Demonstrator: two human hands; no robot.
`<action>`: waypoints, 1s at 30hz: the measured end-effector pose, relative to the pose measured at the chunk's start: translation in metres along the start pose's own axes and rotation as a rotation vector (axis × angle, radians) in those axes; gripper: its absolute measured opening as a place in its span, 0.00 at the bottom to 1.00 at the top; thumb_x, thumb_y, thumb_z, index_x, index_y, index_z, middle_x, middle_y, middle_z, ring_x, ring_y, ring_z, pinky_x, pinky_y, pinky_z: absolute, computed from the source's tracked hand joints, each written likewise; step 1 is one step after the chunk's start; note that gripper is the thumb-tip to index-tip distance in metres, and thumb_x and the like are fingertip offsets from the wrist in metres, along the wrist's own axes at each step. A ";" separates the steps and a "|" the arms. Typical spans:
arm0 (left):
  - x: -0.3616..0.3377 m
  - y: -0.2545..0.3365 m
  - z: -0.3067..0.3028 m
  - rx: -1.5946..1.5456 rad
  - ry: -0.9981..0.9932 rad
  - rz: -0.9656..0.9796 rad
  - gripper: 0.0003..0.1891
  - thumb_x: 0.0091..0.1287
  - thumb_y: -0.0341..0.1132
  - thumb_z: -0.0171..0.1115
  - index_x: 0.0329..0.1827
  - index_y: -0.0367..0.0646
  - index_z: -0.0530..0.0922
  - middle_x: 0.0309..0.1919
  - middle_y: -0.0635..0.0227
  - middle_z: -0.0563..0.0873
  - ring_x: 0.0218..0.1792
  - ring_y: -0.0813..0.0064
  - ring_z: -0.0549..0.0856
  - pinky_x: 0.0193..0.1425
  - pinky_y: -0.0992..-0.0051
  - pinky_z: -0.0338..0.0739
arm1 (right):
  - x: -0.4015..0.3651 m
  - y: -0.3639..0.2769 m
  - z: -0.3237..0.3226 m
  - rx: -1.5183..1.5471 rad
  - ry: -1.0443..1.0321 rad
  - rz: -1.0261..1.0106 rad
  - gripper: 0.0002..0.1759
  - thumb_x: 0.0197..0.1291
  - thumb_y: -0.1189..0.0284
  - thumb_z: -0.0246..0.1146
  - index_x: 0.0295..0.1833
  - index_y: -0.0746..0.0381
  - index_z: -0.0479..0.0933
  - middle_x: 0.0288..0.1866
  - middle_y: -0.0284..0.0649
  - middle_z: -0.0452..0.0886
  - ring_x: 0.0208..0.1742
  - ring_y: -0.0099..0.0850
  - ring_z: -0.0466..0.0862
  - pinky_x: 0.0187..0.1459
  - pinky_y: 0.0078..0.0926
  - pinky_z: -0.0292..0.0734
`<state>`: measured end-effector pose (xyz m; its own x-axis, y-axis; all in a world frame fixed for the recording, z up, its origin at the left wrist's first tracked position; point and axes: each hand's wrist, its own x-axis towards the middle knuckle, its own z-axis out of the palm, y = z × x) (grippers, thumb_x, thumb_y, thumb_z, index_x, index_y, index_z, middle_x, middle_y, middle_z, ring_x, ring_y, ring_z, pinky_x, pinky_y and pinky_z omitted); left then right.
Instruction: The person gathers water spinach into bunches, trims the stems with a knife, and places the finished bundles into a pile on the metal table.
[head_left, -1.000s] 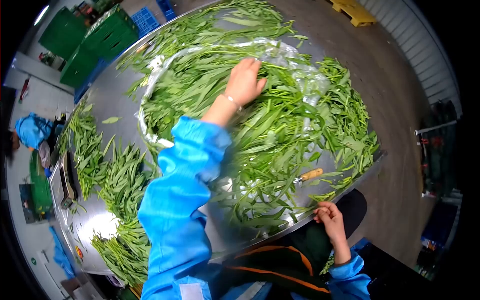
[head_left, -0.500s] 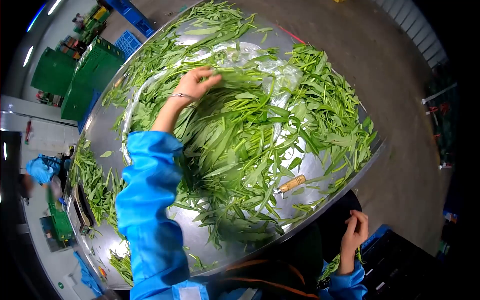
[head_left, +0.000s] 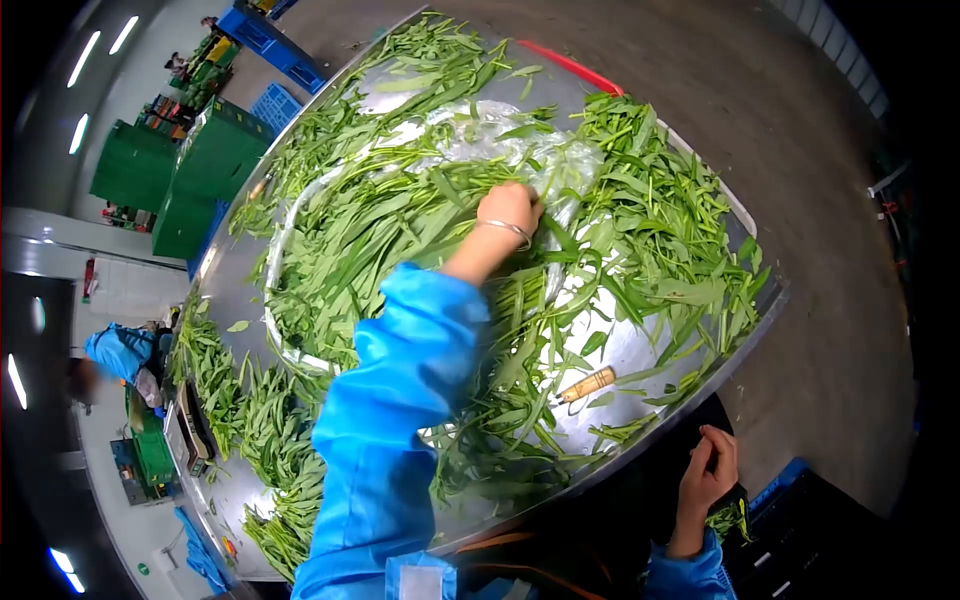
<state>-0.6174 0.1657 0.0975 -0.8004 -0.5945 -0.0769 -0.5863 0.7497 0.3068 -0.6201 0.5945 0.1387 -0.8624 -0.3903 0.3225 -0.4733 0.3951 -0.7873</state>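
Note:
Stems of leafy greens, which look like water spinach (head_left: 400,215), are heaped on a metal table (head_left: 655,345). My left hand (head_left: 510,208), with a bangle at the wrist, is closed on some stems at the heap's right side; its fingertips are partly hidden. Clear plastic film (head_left: 560,165) lies just beyond that hand. Past the table's near edge, my right hand (head_left: 708,472) hangs with loosely bent fingers apart, and nothing shows in it. A tool with a wooden handle (head_left: 587,385) rests on the metal near the edge; leaves partly cover its other end.
More greens (head_left: 690,240) lie along the right side, and others (head_left: 285,450) at the left beside a scale-like device (head_left: 190,425). A black crate (head_left: 815,535) stands below my right hand. Green crates (head_left: 205,170) stand behind the table. A person in blue (head_left: 120,352) is at far left.
My left hand has moved right and nearer across the heap, and its fingers have closed. The greens under it have shifted. My right hand stays nearly in place; the view has turned slightly.

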 end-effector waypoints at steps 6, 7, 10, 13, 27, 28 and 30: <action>-0.034 -0.002 -0.185 0.103 -0.147 0.250 0.13 0.62 0.40 0.61 0.44 0.41 0.82 0.36 0.61 0.86 0.36 0.67 0.85 0.42 0.71 0.79 | 0.003 -0.004 0.000 -0.028 -0.027 -0.016 0.08 0.57 0.86 0.55 0.40 0.67 0.78 0.35 0.42 0.79 0.23 0.21 0.72 0.21 0.17 0.61; -0.040 0.004 -0.204 0.095 -0.287 0.110 0.12 0.62 0.39 0.61 0.43 0.42 0.83 0.34 0.59 0.86 0.36 0.67 0.85 0.41 0.70 0.79 | 0.005 -0.006 0.001 -0.033 -0.037 -0.026 0.08 0.57 0.86 0.55 0.40 0.67 0.78 0.35 0.42 0.79 0.23 0.21 0.71 0.21 0.16 0.60; -0.033 -0.023 -0.198 0.200 -0.222 0.196 0.12 0.62 0.38 0.62 0.44 0.41 0.82 0.35 0.59 0.86 0.38 0.68 0.85 0.43 0.70 0.78 | 0.008 -0.008 0.004 -0.044 -0.046 -0.045 0.09 0.56 0.86 0.56 0.41 0.67 0.78 0.35 0.42 0.79 0.22 0.20 0.70 0.20 0.16 0.59; -0.023 -0.043 -0.184 -0.132 -0.193 0.043 0.13 0.64 0.42 0.61 0.43 0.43 0.83 0.36 0.67 0.85 0.34 0.74 0.83 0.39 0.74 0.77 | 0.004 0.003 0.005 -0.033 -0.032 -0.055 0.09 0.56 0.87 0.55 0.41 0.67 0.78 0.35 0.42 0.79 0.21 0.20 0.69 0.20 0.16 0.58; -0.036 -0.049 -0.093 0.339 -0.380 0.135 0.75 0.25 0.66 0.75 0.73 0.51 0.33 0.70 0.38 0.44 0.71 0.42 0.43 0.72 0.50 0.41 | 0.006 -0.003 0.004 -0.115 -0.106 0.009 0.09 0.56 0.85 0.56 0.40 0.66 0.78 0.34 0.42 0.79 0.21 0.25 0.72 0.19 0.19 0.60; -0.025 -0.049 -0.080 0.426 -0.345 0.133 0.76 0.25 0.68 0.74 0.73 0.47 0.33 0.70 0.40 0.44 0.72 0.45 0.41 0.73 0.52 0.37 | 0.006 -0.003 0.004 -0.128 -0.106 0.001 0.09 0.55 0.85 0.56 0.40 0.66 0.78 0.33 0.42 0.79 0.21 0.26 0.73 0.19 0.20 0.61; 0.006 -0.063 -0.065 0.425 -0.318 0.021 0.76 0.25 0.68 0.74 0.73 0.44 0.34 0.70 0.41 0.48 0.72 0.46 0.45 0.72 0.50 0.39 | 0.006 -0.004 0.004 -0.141 -0.116 0.000 0.09 0.55 0.85 0.56 0.40 0.66 0.78 0.33 0.43 0.80 0.22 0.28 0.75 0.20 0.21 0.63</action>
<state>-0.5774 0.0959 0.1390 -0.7719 -0.5106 -0.3788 -0.5161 0.8512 -0.0957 -0.6227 0.5871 0.1419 -0.8397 -0.4804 0.2531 -0.5007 0.5047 -0.7033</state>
